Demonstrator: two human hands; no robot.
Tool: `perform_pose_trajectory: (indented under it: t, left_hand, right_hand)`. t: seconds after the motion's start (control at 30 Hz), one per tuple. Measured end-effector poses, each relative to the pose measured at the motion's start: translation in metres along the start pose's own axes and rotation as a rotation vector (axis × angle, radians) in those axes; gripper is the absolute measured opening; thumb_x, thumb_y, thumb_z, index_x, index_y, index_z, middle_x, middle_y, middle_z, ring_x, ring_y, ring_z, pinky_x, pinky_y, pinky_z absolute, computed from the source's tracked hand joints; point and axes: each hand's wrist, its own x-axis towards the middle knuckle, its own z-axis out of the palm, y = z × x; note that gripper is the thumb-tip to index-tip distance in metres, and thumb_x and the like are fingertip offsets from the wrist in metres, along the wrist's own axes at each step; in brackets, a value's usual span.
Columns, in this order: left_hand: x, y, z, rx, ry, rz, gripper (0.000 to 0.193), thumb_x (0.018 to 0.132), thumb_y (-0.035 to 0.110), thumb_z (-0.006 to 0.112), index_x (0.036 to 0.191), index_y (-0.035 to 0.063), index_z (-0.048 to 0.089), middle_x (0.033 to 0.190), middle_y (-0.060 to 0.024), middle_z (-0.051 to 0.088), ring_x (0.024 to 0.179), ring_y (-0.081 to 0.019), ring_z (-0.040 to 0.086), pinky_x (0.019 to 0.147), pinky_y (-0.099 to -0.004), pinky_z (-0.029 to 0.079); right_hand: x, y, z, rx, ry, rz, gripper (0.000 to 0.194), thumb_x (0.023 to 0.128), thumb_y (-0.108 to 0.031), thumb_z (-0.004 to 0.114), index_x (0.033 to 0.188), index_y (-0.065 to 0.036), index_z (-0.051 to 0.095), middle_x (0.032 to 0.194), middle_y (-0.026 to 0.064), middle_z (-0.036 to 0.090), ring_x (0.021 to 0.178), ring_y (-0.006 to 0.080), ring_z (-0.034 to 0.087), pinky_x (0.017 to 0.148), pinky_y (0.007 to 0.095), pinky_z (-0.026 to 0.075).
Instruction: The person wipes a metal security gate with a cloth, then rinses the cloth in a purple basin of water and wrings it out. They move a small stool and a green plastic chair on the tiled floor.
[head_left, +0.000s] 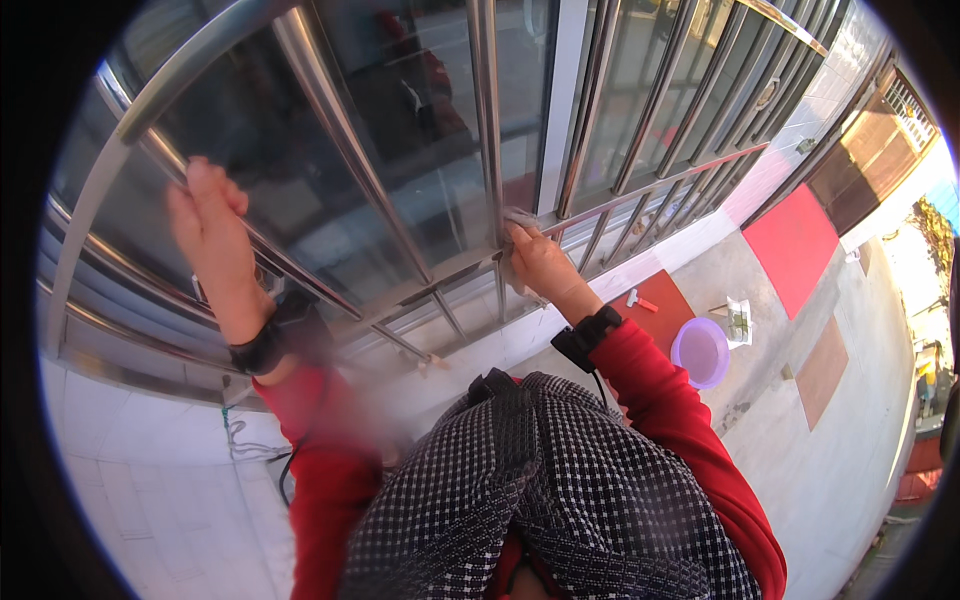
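Upright metal bars of a window guard (491, 127) stand in front of dark glass panes (420, 112). My right hand (541, 259) grips a greyish cloth (521, 219), pressed at the foot of a bar where it meets the lower rail (469, 264). My left hand (214, 225) is raised at a slanting bar on the left, its fingers near the metal; it is slightly blurred, and whether it closes round the bar is not plain. Black bands are on both wrists.
On the ground at the right are a purple basin (700, 352), a red-handled scraper (643, 301) on a reddish board (664, 289), a white packet (739, 321) and a red mat (793, 251). A white tiled wall (150, 450) runs below the guard. A brown door (862, 172) stands farther off.
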Motion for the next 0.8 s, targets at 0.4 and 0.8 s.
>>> perform_pose_trajectory:
  t: [0.4,0.8]
  left_hand:
    - [0.001,0.001,-0.001,-0.054,-0.016,-0.002,0.02,0.089,0.02,0.044,0.086,0.0006,0.044,0.066,-0.0017,0.043,0.054,-0.0058,0.038,0.047,-0.0192,0.033]
    - [0.0,0.002,0.0,-0.009,0.003,0.008,0.022,0.088,0.023,0.046,0.083,0.0015,0.044,0.067,-0.002,0.045,0.054,-0.0058,0.04,0.049,-0.0188,0.035]
  right_hand:
    - [-0.046,0.005,-0.027,0.162,-0.043,0.138,0.033,0.072,-0.002,0.047,0.104,-0.001,0.05,0.097,0.021,0.055,0.085,0.0363,0.056,0.074,0.0367,0.046]
    - [0.009,-0.002,-0.003,0.009,0.16,-0.043,0.03,0.078,-0.002,0.045,0.107,0.0,0.047,0.079,0.0114,0.056,0.076,0.0198,0.055,0.071,0.0316,0.046]
